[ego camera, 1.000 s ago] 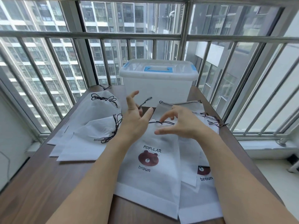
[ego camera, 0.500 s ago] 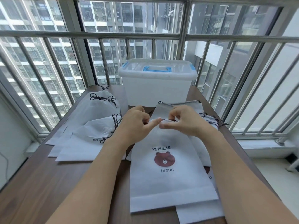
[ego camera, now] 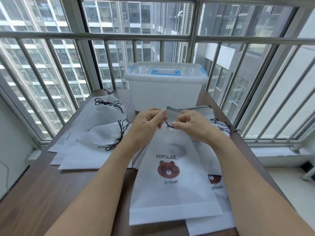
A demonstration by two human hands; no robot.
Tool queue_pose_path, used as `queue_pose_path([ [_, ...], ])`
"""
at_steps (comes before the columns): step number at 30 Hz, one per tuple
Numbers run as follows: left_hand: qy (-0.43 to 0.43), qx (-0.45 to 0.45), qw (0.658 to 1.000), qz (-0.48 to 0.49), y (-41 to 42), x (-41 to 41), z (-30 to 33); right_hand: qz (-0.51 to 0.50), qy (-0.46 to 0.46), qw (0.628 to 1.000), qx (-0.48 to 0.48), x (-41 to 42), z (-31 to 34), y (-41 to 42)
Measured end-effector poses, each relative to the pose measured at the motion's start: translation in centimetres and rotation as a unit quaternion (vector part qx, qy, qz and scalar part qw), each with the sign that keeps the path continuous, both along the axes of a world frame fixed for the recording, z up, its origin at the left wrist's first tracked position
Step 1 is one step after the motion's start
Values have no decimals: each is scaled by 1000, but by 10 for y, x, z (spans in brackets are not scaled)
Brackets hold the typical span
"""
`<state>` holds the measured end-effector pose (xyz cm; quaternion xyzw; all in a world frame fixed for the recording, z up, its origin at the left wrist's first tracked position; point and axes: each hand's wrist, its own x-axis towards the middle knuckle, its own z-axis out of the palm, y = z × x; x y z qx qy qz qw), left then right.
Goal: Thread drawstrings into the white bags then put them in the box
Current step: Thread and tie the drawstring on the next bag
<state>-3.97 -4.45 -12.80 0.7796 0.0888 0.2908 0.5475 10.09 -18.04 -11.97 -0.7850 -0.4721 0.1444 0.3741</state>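
A white bag (ego camera: 172, 188) printed with a brown bear and the words POPULAR and broun lies flat in front of me on the wooden table. Its top edge sits between my hands. My left hand (ego camera: 146, 123) pinches a thin black drawstring (ego camera: 167, 124) at the bag's top. My right hand (ego camera: 190, 125) pinches the same drawstring and the bag's top hem from the right. The fingertips of both hands almost meet. Behind them stands the white plastic box (ego camera: 166, 92) with a blue handle, its lid on.
A pile of white bags with black drawstrings (ego camera: 95, 133) lies at the left of the table (ego camera: 51, 193). More bags (ego camera: 216, 183) lie under and to the right of the one I hold. Metal window bars (ego camera: 105, 37) surround the table's far and side edges.
The bag has slid right and now lies squarer to me. My left hand closed from spread fingers onto the drawstring, and both hands drew together at the bag's top.
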Motion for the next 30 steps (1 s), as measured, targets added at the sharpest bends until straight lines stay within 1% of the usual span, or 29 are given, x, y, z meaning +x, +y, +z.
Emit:
queue_pose_path([
  [3,2,-88,995,-56,-10,-1,4,3,-28,999,29,-3,0,2],
  [5,-2,-119,991,-61,-10,0,2,-1,-37,998,52,-4,-1,3],
  [8,20,-84,996,-22,-9,3,-3,-11,-47,997,64,-3,-2,4],
  [10,44,-72,996,-8,-9,5,-7,-8,-35,997,62,-7,-1,5],
  [13,60,-30,998,6,-5,8,-11,-1,-9,998,57,-11,2,5],
  [16,56,-21,998,9,-6,9,-13,13,49,999,20,-11,4,3],
  [18,53,-19,998,11,-7,9,-13,40,90,995,-6,-12,5,0],
  [20,46,-19,999,20,-8,8,-13,65,108,992,-9,-12,5,-1],
  [22,39,-24,998,42,-10,7,-12,47,75,996,-9,-11,5,0],
  [25,32,-27,997,60,-11,7,-13,0,-16,1000,-11,-8,3,3],
  [30,47,-15,998,36,-10,11,-15,-31,-77,996,-14,-7,-4,7],
])
